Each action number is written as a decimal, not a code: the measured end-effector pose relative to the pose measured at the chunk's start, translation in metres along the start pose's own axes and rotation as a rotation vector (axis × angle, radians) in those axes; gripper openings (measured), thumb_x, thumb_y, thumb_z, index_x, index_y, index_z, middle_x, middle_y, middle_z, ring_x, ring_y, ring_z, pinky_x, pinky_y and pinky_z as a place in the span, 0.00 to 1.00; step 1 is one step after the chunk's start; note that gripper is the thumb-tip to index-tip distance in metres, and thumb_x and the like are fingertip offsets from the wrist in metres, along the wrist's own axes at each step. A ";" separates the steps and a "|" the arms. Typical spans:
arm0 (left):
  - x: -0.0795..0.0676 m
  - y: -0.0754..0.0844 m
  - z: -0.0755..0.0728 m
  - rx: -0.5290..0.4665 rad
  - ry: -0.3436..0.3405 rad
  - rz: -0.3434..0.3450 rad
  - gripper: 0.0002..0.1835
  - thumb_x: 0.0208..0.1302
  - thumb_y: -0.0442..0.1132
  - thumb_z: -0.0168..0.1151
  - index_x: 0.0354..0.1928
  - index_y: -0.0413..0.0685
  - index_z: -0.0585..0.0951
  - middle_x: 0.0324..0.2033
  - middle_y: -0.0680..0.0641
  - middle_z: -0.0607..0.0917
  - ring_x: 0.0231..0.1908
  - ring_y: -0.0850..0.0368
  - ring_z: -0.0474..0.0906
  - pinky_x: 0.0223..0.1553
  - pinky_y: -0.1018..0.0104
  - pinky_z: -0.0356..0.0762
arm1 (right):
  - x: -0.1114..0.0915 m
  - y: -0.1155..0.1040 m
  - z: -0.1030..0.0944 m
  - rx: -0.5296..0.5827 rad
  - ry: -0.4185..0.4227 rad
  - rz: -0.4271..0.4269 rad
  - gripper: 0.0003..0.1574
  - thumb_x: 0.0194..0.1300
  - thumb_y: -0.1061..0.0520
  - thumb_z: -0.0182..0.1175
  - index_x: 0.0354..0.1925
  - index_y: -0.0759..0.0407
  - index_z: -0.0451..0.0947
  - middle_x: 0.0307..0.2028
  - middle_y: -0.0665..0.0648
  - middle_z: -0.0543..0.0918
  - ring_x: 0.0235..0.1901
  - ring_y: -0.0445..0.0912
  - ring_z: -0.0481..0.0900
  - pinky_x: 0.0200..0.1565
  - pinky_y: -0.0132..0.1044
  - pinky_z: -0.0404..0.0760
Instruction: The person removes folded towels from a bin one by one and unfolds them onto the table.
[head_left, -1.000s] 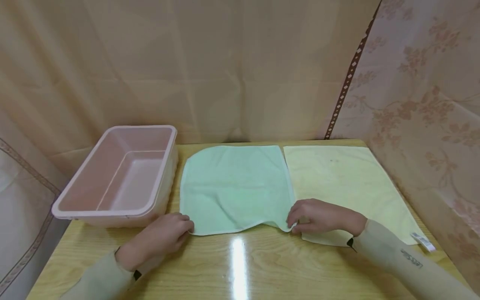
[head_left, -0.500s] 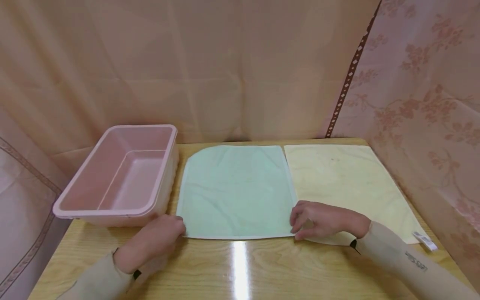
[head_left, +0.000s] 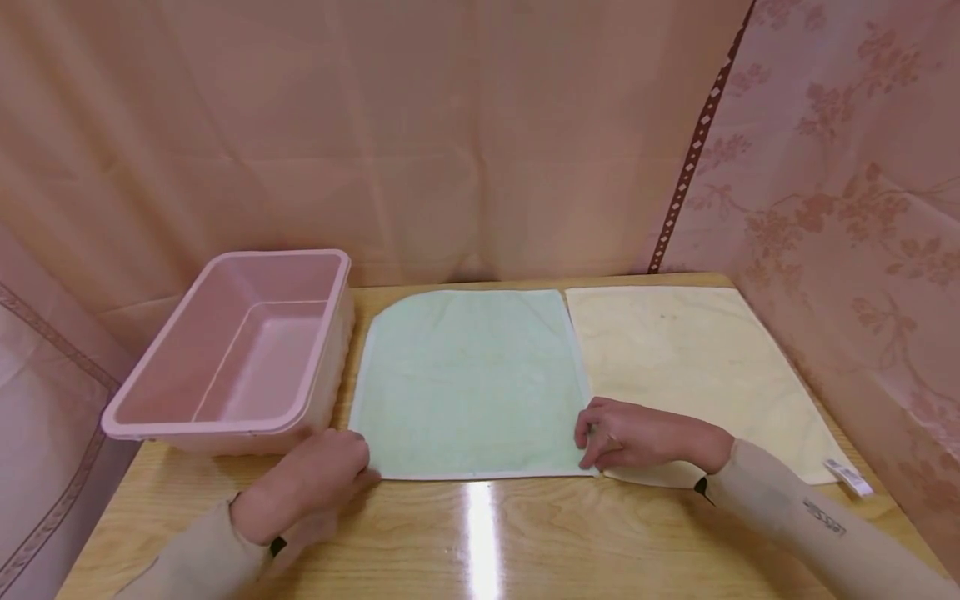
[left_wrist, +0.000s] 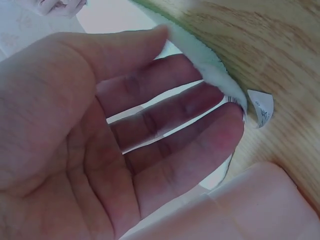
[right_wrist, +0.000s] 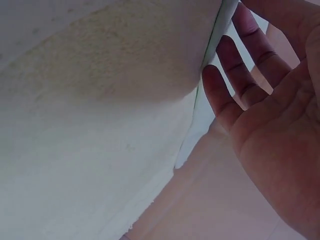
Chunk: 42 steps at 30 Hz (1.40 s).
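A pale green towel (head_left: pixel 472 383) lies flat in the middle of the wooden table, its near edge straight. My left hand (head_left: pixel 311 475) holds its near left corner; in the left wrist view the thumb tip meets the hem and the fingertips are tucked at the edge, near a small white tag (left_wrist: pixel 262 107). At the near right corner, my right hand (head_left: pixel 637 435) pinches the towel with curled fingers. A pale yellow towel (head_left: pixel 675 350) lies alongside, its left part under my right hand and wrist. In the right wrist view, my fingertips touch the green-lined hem (right_wrist: pixel 197 95).
An empty pink plastic basin (head_left: pixel 318 358) stands on the left of the table (head_left: pixel 420 542), close to my left hand. Curtains (head_left: pixel 420 142) hang behind and at both sides. A white label (head_left: pixel 847 477) sticks out from the yellow towel's near right corner.
The green towel's near edge, wavy and raised at the right a second ago, now lies straight and flat. Both hands have shifted slightly, the left one outward, and its wrinkles have smoothed out.
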<state>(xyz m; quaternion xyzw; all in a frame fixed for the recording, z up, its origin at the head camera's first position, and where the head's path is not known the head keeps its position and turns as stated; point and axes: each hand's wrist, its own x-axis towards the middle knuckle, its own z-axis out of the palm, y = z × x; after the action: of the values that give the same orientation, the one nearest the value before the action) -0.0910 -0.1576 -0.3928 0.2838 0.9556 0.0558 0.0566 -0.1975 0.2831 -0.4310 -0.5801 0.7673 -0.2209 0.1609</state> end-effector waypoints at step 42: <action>0.155 -0.067 0.006 -0.496 0.186 -0.794 0.27 0.70 0.48 0.59 0.63 0.38 0.73 0.60 0.33 0.72 0.60 0.35 0.62 0.66 0.40 0.60 | 0.073 0.097 -0.046 0.061 0.051 0.752 0.40 0.83 0.43 0.40 0.82 0.52 0.41 0.80 0.61 0.34 0.77 0.62 0.26 0.70 0.67 0.27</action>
<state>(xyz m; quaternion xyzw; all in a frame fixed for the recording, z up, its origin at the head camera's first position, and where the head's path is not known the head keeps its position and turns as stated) -0.2555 -0.1279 -0.4197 -0.1317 0.9490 0.2815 0.0537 -0.3205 0.2420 -0.4419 -0.2472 0.9235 -0.1836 0.2288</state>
